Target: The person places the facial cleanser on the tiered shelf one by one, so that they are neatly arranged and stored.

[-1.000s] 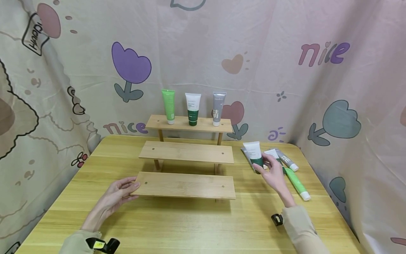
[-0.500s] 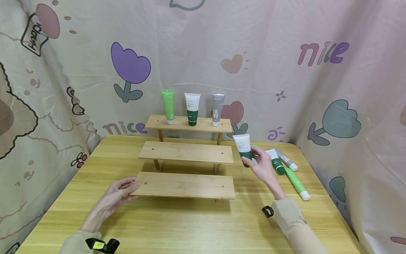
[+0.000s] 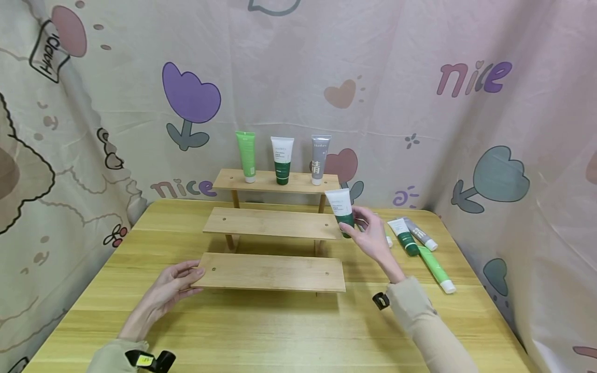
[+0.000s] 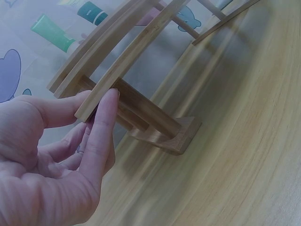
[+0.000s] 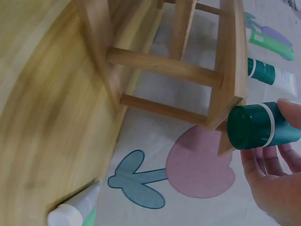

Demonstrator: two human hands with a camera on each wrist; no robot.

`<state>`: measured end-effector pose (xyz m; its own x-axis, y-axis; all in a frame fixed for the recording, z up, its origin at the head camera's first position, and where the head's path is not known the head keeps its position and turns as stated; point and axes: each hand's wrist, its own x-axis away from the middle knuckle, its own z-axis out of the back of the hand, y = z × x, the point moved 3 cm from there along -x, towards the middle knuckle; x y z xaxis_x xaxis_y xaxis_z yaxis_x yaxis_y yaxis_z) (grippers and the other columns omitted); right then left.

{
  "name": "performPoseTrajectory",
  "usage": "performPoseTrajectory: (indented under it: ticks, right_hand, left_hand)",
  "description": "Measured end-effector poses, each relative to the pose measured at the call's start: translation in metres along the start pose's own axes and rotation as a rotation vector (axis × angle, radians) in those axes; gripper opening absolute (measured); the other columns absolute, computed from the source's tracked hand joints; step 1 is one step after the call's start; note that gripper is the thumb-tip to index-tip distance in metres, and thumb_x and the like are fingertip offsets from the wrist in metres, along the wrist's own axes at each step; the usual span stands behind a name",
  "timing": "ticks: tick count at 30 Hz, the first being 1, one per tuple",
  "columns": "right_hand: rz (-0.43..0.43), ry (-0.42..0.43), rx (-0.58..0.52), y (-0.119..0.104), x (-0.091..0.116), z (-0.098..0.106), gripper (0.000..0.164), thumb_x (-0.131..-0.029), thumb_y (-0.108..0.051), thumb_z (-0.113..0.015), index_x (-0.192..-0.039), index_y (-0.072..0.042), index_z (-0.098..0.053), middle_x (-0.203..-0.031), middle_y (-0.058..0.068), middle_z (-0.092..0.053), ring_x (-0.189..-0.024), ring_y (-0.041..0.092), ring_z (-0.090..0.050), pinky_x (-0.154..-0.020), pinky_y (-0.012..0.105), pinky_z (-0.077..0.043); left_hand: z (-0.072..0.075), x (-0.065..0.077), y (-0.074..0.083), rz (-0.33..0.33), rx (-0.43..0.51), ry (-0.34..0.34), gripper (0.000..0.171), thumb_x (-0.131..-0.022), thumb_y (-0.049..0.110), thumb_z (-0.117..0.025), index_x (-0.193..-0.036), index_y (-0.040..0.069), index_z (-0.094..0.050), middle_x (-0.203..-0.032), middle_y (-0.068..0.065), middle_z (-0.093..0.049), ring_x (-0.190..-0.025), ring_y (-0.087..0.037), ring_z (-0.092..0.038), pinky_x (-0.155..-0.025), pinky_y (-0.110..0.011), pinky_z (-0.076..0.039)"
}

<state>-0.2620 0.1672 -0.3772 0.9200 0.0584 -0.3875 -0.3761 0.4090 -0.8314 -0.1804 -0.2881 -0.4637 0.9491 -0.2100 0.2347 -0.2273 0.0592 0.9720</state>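
A three-tier wooden display stand sits on the table; its front board (image 3: 275, 274) is pinched at the left end by my left hand (image 3: 168, 287), thumb above and fingers beneath, as the left wrist view also shows. My right hand (image 3: 370, 235) grips a white squeeze tube (image 3: 339, 202) with a dark green cap, cap downward and slightly tilted. That tube is beside the right end of the middle board (image 3: 270, 223); in the right wrist view its green cap (image 5: 247, 127) is close to a board end. Whether they touch, I cannot tell.
On the top board (image 3: 266, 178) stand a green tube (image 3: 247, 155), a white-and-green tube (image 3: 282, 155) and a grey tube (image 3: 320, 158). Lying at the table's right are a white-and-green tube (image 3: 404, 237), a grey tube (image 3: 422, 235) and a green tube (image 3: 436, 269). My right hand partly hides others.
My right hand has carried the white-and-green tube left and slightly up, from above the lying tubes to the middle board's right end. My left hand keeps its place on the front board.
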Motion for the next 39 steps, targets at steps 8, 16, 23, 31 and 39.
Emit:
performPoseTrajectory:
  ticks: [8, 16, 23, 31, 39]
  right_hand:
    - [0.028, -0.001, -0.022, -0.014, -0.007, -0.006, 0.043, -0.084, 0.002, -0.078, -0.123, 0.009, -0.062, -0.116, 0.027, -0.066, -0.105, 0.031, -0.063, -0.098, 0.037, -0.061]
    - [0.027, -0.034, -0.101, -0.028, -0.015, -0.020, 0.043, -0.083, 0.002, -0.079, -0.123, 0.007, -0.063, -0.111, 0.026, -0.067, -0.097, 0.018, -0.062, -0.097, 0.035, -0.061]
    - [-0.007, -0.071, -0.154, -0.036, -0.020, -0.031, 0.044, -0.084, -0.001, -0.079, -0.125, 0.004, -0.063, -0.114, 0.026, -0.067, -0.102, 0.029, -0.064, -0.102, 0.047, -0.059]
    - [-0.008, -0.100, -0.129, -0.046, -0.026, -0.048, 0.043, -0.083, -0.003, -0.080, -0.122, 0.004, -0.064, -0.111, 0.023, -0.067, -0.101, 0.027, -0.064, -0.100, 0.044, -0.061]
    - [-0.015, -0.164, -0.107, -0.058, -0.032, -0.071, 0.043, -0.084, -0.006, -0.079, -0.123, 0.001, -0.064, -0.113, 0.021, -0.070, -0.102, 0.030, -0.069, -0.098, 0.040, -0.062]
  left_hand:
    - [0.000, 0.000, 0.000, 0.008, -0.001, 0.004, 0.071, -0.105, 0.017, -0.055, -0.153, -0.015, -0.014, -0.112, 0.007, -0.059, -0.100, -0.002, -0.062, -0.093, -0.025, -0.062]
    - [-0.001, 0.000, 0.000, 0.005, 0.008, 0.002, 0.071, -0.105, 0.017, -0.055, -0.153, -0.015, -0.014, -0.110, 0.008, -0.059, -0.099, -0.003, -0.062, -0.093, -0.025, -0.063]
    - [0.000, 0.000, 0.000, 0.003, 0.017, -0.001, 0.071, -0.105, 0.017, -0.055, -0.153, -0.015, -0.013, -0.110, 0.008, -0.059, -0.099, -0.003, -0.062, -0.092, -0.024, -0.063]
    - [0.000, 0.000, 0.000, 0.000, 0.013, -0.005, 0.072, -0.105, 0.017, -0.055, -0.154, -0.015, -0.012, -0.111, 0.007, -0.058, -0.098, -0.002, -0.063, -0.092, -0.024, -0.062]
    - [-0.001, 0.001, 0.001, -0.002, 0.007, 0.003, 0.073, -0.105, 0.016, -0.055, -0.153, -0.016, -0.012, -0.111, 0.007, -0.058, -0.098, -0.002, -0.063, -0.092, -0.024, -0.062]
